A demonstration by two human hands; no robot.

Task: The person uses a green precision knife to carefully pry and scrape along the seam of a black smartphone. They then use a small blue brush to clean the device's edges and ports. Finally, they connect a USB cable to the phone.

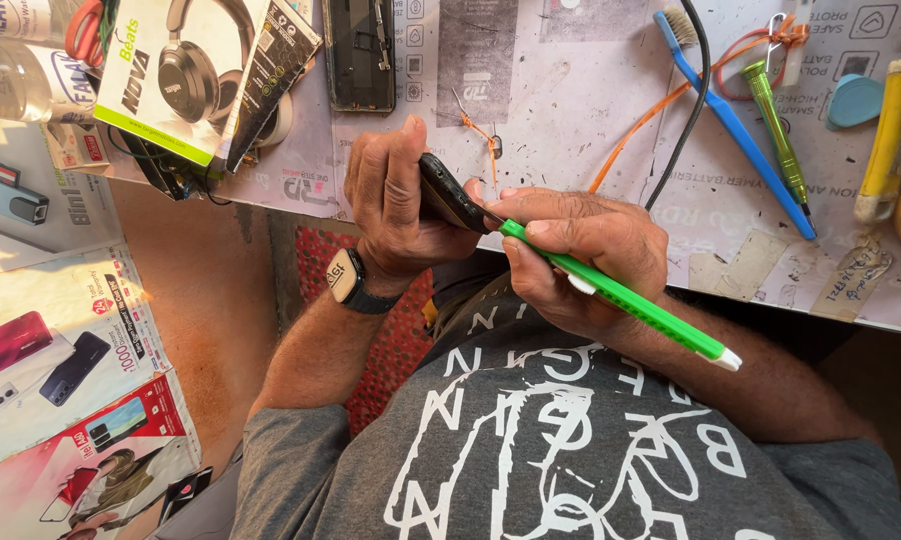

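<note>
Phone (449, 192) is the landmark: a dark handset held on edge above the lap, just off the near edge of the table (571, 110). The left hand (396, 205) is clasped round it from the left, thumb across the back and fingers curled under, so the phone's long axis runs from upper left down to lower right, towards the other hand. The right hand (581, 255) sits immediately right of the phone, closed in a pen grip on a green tool (621, 298). The tool's long axis slants from a white cap at lower right up to its tip at upper left, and that tip meets the phone's lower right end; whether it actually enters a seam I cannot tell. Both hands are at the phone, nothing standing between them.

A watch (346, 277) is on the left wrist, below and left of the phone. Beyond the phone, on the table, a small orange-tagged pin (481, 135) lies close by, and a second handset with its back open (361, 52) lies farther up. To the right of the phone and well apart are a black cable (693, 100), a blue brush (736, 125), a green screwdriver (779, 140) and a blue pick (856, 100). Far left of the phone stands a headphone box (186, 75).
</note>
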